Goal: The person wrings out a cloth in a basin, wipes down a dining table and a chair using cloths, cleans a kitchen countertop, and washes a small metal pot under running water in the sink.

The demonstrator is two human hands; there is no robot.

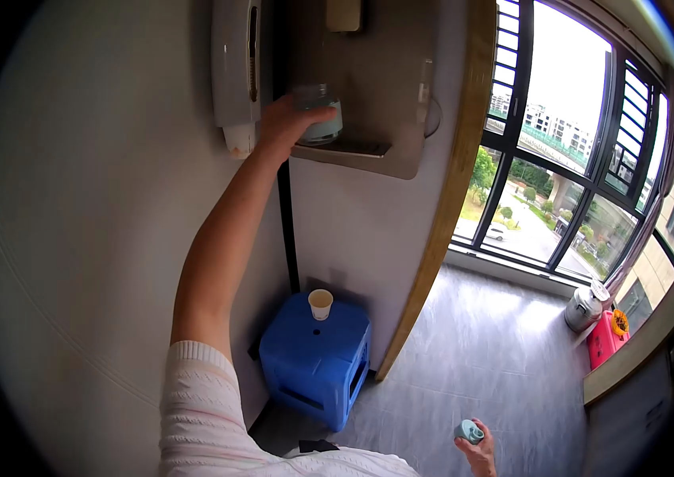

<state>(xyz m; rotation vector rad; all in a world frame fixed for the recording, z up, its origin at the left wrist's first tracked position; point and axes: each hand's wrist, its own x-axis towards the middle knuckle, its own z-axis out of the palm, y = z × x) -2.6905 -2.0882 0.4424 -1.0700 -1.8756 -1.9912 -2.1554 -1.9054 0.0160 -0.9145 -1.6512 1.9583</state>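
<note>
My left hand (287, 126) reaches up and is wrapped round a see-through, pale teal bottle (329, 126) with its top uncovered. The bottle stands upright at the drip tray (365, 149) of a wall-mounted dispenser (388, 95); whether its base touches the tray I cannot tell. Well above the bottle's mouth juts the dispenser's outlet block (345, 14). Low in the view, near my body, my right hand (480, 455) grips a teal bottle lid (468, 431) between thumb and fingers.
A white cup dispenser (233, 71) hangs left of the water dispenser. Below stands a blue plastic stool (313, 350) with a paper cup (320, 304) on it. A metal canister (585, 306) and a pink-red box (607, 340) are by the window (567, 135).
</note>
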